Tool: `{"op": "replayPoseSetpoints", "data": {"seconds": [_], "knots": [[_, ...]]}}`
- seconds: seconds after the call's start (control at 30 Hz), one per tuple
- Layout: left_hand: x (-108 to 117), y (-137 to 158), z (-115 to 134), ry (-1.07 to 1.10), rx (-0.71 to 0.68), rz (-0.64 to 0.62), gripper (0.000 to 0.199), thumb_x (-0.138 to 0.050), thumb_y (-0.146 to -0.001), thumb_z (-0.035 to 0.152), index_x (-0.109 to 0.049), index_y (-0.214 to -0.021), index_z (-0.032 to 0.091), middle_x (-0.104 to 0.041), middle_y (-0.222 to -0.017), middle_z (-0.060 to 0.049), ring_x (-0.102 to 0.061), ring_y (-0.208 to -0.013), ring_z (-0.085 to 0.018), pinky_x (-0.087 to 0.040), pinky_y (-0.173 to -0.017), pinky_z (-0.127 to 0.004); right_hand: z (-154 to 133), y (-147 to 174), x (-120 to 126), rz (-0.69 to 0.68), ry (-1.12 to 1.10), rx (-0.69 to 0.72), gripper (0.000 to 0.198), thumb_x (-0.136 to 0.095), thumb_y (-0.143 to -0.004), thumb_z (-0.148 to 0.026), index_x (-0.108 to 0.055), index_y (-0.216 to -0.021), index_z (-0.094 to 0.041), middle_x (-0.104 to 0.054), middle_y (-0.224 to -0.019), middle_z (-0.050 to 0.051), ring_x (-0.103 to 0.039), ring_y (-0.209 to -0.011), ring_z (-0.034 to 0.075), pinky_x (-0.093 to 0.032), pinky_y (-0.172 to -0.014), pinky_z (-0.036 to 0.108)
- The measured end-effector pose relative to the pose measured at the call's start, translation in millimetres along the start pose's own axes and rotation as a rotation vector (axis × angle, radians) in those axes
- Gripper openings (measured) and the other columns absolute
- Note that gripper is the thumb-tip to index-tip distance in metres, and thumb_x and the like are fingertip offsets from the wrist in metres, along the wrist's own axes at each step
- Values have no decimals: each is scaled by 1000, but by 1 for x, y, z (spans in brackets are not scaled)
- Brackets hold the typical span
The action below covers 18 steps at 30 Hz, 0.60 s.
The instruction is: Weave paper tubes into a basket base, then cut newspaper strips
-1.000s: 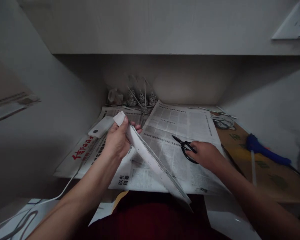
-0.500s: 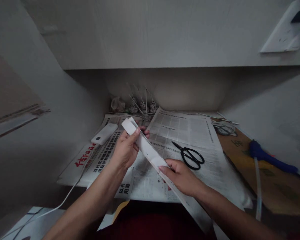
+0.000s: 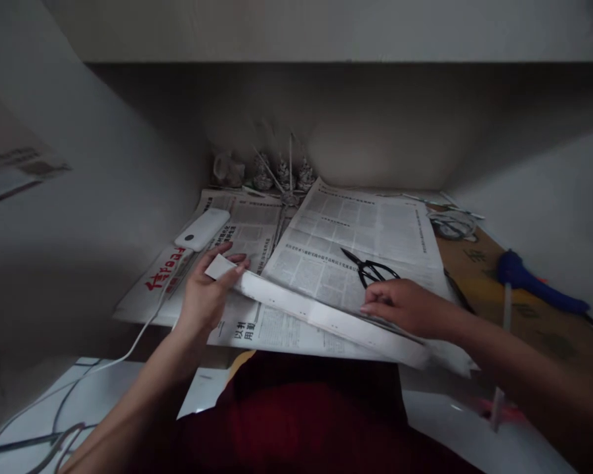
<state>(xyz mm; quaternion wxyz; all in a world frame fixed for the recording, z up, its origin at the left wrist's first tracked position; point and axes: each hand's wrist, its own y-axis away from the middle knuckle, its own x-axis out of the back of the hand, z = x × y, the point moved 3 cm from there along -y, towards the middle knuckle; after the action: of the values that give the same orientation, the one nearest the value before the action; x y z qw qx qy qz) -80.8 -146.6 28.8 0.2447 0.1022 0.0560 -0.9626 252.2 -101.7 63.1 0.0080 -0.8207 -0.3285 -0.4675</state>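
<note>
A long folded strip of white printed paper (image 3: 296, 304) slants across in front of me, its right end lower. My left hand (image 3: 210, 286) is closed on the strip's left end, thumb on top and fingers behind. My right hand (image 3: 400, 304) has its fingers curled in at the strip's upper edge, further right. Its fingertips are partly hidden, but they appear to pinch that edge. Black-handled scissors (image 3: 368, 266) lie on the newspaper (image 3: 321, 230) just beyond the right hand, which covers part of their handles.
A white power bank (image 3: 202, 229) with a cable lies at left. At the back stand several dark woven-looking pieces with sticks (image 3: 282, 172) and a crumpled plastic bag (image 3: 228, 170). On the right are a blue glue gun (image 3: 538, 283), cardboard (image 3: 538, 329) and a coil of wire (image 3: 452, 225).
The strip has swung flatter and lower. My left hand moved left with its end, and my right hand moved right along it, towards the scissors. The view has tilted down.
</note>
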Motion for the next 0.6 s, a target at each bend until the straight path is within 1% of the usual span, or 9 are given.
{"op": "replayPoseSetpoints", "data": {"seconds": [0.1,0.17,0.27,0.33,0.37,0.43,0.5,0.53,0.6], "knots": [[14,7,2,-304,-128,18,58,-84,-62,13,-68,-117,22,-73,-102,-6,-69,-99,-22,-52,-92,-33,9,0,-2,38,72,2,30,-57,-88,-46,-66,-76,-21,-63,-65,1,-51,-60,15,-35,-60,31],[20,9,3,-440,-206,33,57,-85,-58,10,-70,-112,23,-71,-104,-6,-64,-110,-26,-49,-98,-34,10,3,-7,42,84,-7,33,-56,-89,-52,-67,-80,-22,-66,-70,3,-55,-63,17,-36,-61,32],[27,8,3,-582,-312,8,44,-85,-58,12,-75,-98,25,-70,-114,-7,-57,-122,-30,-40,-108,-39,8,11,-19,67,130,-17,39,-61,-83,-61,-66,-81,-22,-69,-77,4,-59,-69,19,-37,-62,32],[29,7,3,-678,-396,-82,30,-83,-64,19,-76,-92,28,-71,-115,-6,-53,-126,-33,-32,-114,-45,6,16,-27,102,185,14,41,-67,-78,-63,-64,-81,-22,-68,-80,6,-60,-74,22,-40,-65,34],[29,6,3,-729,-434,-144,24,-81,-69,23,-76,-91,29,-73,-112,-6,-53,-126,-33,-29,-115,-49,5,17,-31,122,212,35,41,-69,-76,-62,-64,-81,-22,-68,-82,6,-60,-77,23,-41,-67,34],[27,4,1,-839,-477,-310,17,-74,-78,30,-76,-96,31,-75,-106,-5,-54,-124,-33,-29,-113,-52,5,18,-37,146,250,73,36,-70,-78,-56,-62,-81,-22,-67,-83,6,-60,-79,23,-42,-70,35],[24,4,-2,-931,-495,-482,19,-71,-83,34,-75,-101,31,-76,-106,-4,-58,-120,-30,-33,-111,-53,4,17,-42,144,264,96,28,-66,-83,-48,-60,-78,-22,-66,-80,5,-60,-78,22,-42,-69,34],[22,4,-4,-965,-506,-544,22,-72,-82,37,-74,-103,31,-76,-107,-3,-60,-117,-29,-34,-110,-52,3,16,-42,134,264,101,25,-63,-85,-45,-59,-76,-22,-66,-77,4,-60,-75,20,-42,-67,33],[19,4,-6,-1012,-547,-598,28,-75,-80,40,-73,-106,30,-75,-109,-3,-62,-114,-26,-36,-108,-51,1,14,-38,104,262,98,24,-59,-88,-40,-58,-73,-22,-65,-74,3,-59,-69,18,-41,-63,31]]}}
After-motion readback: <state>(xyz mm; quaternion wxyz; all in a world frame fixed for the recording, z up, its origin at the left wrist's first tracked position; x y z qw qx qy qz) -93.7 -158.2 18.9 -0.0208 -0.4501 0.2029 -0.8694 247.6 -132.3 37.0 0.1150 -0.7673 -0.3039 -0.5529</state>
